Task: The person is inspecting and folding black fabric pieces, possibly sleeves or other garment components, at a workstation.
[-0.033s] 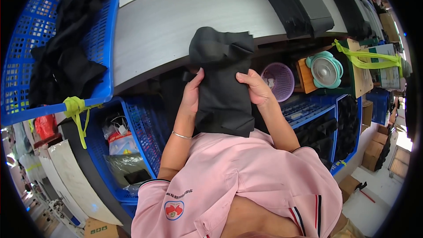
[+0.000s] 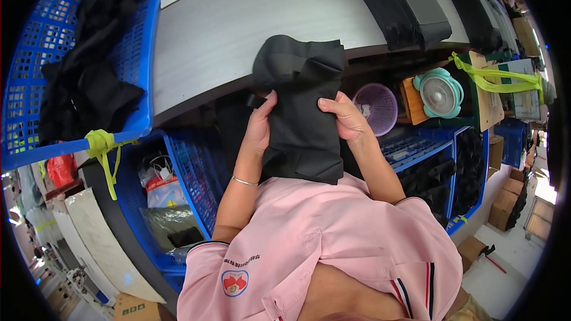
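Your left hand (image 2: pixel 260 128) is closed on the left edge of a black cloth (image 2: pixel 302 107), thumb laid along the front; its fingers go behind the fabric, so you cannot tell from here how they are curled. Your right hand (image 2: pixel 350 122) pinches the opposite edge at about the same height, thumb pointing inward across the front and the other fingers mostly hidden behind. Between the two hands the cloth is fairly flat; its upper end bulges and folds over in front of the table edge, and its lower end reaches the front of your pink shirt (image 2: pixel 324 220). A thin bracelet (image 2: pixel 244 182) circles your left wrist.

Beyond the cloth is the grey table (image 2: pixel 238 30), with a black stack (image 2: pixel 401 6) on its right part. To your left, a blue basket (image 2: pixel 147 83) holds crumpled black fabric (image 2: pixel 89 83), and a yellow-green strip (image 2: pixel 102 142) is knotted at its near rim. Below that, a blue crate (image 2: pixel 193 193) holds plastic bags (image 2: pixel 169 223). To your right, near your right hand, is a purple basket (image 2: pixel 389 110), then a turquoise fan (image 2: pixel 440 94). Below these, another blue crate (image 2: pixel 455 169) contains black pieces (image 2: pixel 467 172).
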Tool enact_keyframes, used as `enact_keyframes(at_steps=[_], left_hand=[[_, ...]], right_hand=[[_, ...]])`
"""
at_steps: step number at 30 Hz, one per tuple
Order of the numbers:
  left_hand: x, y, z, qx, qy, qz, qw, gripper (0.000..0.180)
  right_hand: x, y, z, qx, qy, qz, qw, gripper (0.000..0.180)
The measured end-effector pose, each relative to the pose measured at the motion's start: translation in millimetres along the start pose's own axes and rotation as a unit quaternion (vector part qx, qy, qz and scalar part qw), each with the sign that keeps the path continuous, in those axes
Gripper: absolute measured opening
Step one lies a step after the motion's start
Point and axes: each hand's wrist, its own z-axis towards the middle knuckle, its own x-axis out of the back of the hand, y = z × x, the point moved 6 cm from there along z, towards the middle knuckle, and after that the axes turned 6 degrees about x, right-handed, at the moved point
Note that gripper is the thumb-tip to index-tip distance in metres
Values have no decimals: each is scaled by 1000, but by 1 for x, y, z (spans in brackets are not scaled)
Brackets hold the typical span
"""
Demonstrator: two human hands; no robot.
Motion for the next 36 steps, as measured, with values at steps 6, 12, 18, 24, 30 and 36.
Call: enact_keyframes(at_steps=[6,12,18,24,30,36], left_hand=[[5,3,-5,-105,104,168,975,43],[8,16,-8,-176,211,336,901,40],[12,10,-9,-161,149,280,934,40],[24,31,-9,-111,189,123,968,38],[7,28,-6,-79,124,136,980,38],[-6,0,2,-139,157,203,956,38]], right_hand=[[-4,-29,6,130,83,-320,935,27],[-20,-14,-7,266,39,-462,845,39],[22,-9,-14,136,141,-483,853,33],[31,40,-72,-84,2,-214,973,34],[27,5,-95,189,40,-219,956,43],[36,-10,-114,335,197,-310,868,25]])
